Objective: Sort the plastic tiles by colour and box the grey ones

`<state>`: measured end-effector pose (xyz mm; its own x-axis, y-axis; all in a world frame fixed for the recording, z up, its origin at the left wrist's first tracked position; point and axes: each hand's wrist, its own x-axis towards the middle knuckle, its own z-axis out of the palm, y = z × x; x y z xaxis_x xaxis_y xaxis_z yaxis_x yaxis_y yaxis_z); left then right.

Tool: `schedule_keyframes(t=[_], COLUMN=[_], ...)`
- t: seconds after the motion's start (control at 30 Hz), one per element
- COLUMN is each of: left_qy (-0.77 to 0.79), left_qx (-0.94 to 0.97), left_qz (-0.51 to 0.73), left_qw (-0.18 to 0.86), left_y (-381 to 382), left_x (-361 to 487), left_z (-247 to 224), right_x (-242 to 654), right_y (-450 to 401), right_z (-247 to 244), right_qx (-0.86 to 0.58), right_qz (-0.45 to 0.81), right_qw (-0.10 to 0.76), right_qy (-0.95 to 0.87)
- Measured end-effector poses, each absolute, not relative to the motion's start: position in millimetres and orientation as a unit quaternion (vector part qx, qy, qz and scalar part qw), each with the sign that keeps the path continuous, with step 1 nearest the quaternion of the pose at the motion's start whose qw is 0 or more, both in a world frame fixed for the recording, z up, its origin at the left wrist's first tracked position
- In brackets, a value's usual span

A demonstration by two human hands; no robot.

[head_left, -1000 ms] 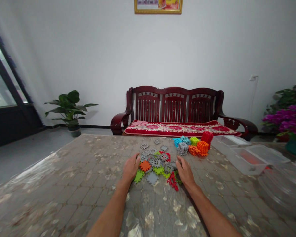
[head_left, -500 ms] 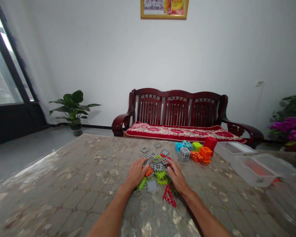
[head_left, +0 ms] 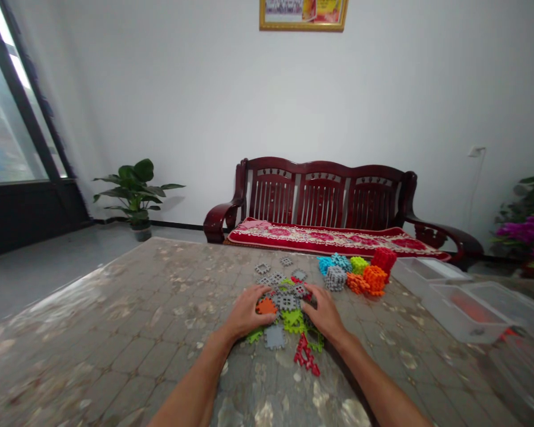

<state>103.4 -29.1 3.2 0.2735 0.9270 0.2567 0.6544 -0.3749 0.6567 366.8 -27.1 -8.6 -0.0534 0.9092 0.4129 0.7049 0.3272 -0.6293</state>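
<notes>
A loose pile of flat plastic interlocking tiles with notched edges lies on the table between my hands. My left hand (head_left: 245, 313) curves around its left side, thumb apart from the fingers, beside an orange tile (head_left: 266, 306). On the opposite side my right hand (head_left: 324, 309) rests with fingers and thumb apart, next to a grey lattice tile (head_left: 299, 290). Light green tiles (head_left: 293, 321) and a plain grey tile (head_left: 275, 337) lie nearer me. A red triangular piece (head_left: 306, 356) sits at the front. My fingertips partly cover the pile's edges.
Sorted stacks stand at the back right: blue (head_left: 324, 264), grey (head_left: 335, 277), orange (head_left: 374, 280) and red (head_left: 384, 262). Beyond them are clear plastic boxes (head_left: 465, 317) along the table's right side. A wooden bench (head_left: 320, 198) stands behind the patterned tablecloth (head_left: 129, 308).
My left thumb has shifted right, below the orange tile, which now shows more fully. My right hand has moved slightly, and more of a green piece beside it shows. The view has shifted a little.
</notes>
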Motion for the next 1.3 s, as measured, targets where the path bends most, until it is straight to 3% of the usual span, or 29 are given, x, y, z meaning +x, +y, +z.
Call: schedule_keyframes(t=[0.17, 0.4, 0.63, 1.07, 1.3], left_qy=[0.523, 0.523, 0.514, 0.554, 0.58], left_qx=[0.777, 0.738, 0.708, 0.567, 0.554], left_qz=[0.294, 0.366, 0.416, 0.532, 0.525], left_qw=[0.19, 0.217, 0.248, 0.297, 0.284], left_y=[-31.1, -26.0, -22.2, -7.6, -4.2], left_x=[104.5, 103.9, 103.6, 98.3, 96.8], left_z=[1.1, -1.9, -3.9, -3.9, -2.3], right_x=[348.7, 335.7, 334.8, 372.2, 394.1], right_y=[-29.3, -31.4, -35.4, -18.7, -17.0], right_z=[8.2, 10.2, 7.9, -10.7, -21.0], right_qx=[-0.567, -0.565, -0.546, -0.55, -0.599], right_qz=[0.103, 0.105, 0.109, 0.167, 0.205], right_qw=[0.298, 0.271, 0.317, 0.513, 0.517], right_qy=[-0.761, -0.773, -0.768, -0.638, -0.576])
